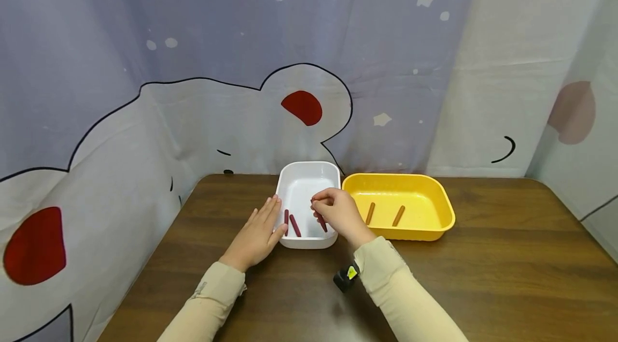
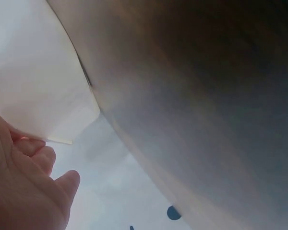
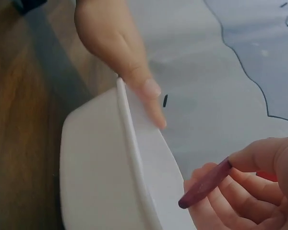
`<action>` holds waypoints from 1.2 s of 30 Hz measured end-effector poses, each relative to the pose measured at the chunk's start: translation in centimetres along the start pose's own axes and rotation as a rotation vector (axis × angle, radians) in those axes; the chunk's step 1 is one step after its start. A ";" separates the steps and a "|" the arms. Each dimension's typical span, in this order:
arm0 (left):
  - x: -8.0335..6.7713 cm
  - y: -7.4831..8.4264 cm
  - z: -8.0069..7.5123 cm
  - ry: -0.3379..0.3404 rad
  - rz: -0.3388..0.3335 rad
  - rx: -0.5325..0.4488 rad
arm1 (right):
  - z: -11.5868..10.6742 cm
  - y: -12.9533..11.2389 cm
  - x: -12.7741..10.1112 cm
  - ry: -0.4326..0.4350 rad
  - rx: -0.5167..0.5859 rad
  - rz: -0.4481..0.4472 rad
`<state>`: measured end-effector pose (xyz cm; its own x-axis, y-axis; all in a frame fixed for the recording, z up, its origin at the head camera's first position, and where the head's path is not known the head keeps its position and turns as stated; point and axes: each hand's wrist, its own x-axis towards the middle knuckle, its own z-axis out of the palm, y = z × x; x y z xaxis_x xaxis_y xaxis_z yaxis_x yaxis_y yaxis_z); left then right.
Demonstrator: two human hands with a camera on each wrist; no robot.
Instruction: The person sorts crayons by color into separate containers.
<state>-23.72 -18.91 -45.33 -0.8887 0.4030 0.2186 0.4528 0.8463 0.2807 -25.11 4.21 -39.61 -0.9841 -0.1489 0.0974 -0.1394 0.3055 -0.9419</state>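
My right hand (image 1: 340,213) pinches a dark red stick (image 3: 206,184), shaped like a crayon, between thumb and fingers over the right side of the white tray (image 1: 309,244). The stick slants, its lower end toward the tray's front right. My left hand (image 1: 256,234) lies along the tray's left rim with straight fingers, its thumb at the front left part of the rim. Inside the tray, a dark red stick (image 1: 286,222) lies by the left wall and another dark red stick (image 1: 295,225) lies tilted beside it. In the left wrist view, the left hand (image 2: 29,177) touches the tray's white wall (image 2: 43,96).
A yellow tray (image 1: 420,235) stands right beside the white one. Two orange-brown sticks lie in it, one stick (image 1: 370,213) left of the other stick (image 1: 398,216). Both trays stand on a brown wooden table (image 1: 502,256), with a printed curtain (image 1: 386,63) behind.
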 end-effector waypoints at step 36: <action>0.0 0.1 0.0 0.015 0.009 0.002 | 2.6 1.4 1.1 0.070 -0.485 -0.110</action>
<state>-23.66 -18.85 -45.30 -0.8832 0.4057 0.2351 0.4610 0.8433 0.2765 -26.13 2.00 -41.62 -0.9634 -0.1465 0.2247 -0.2618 0.6961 -0.6685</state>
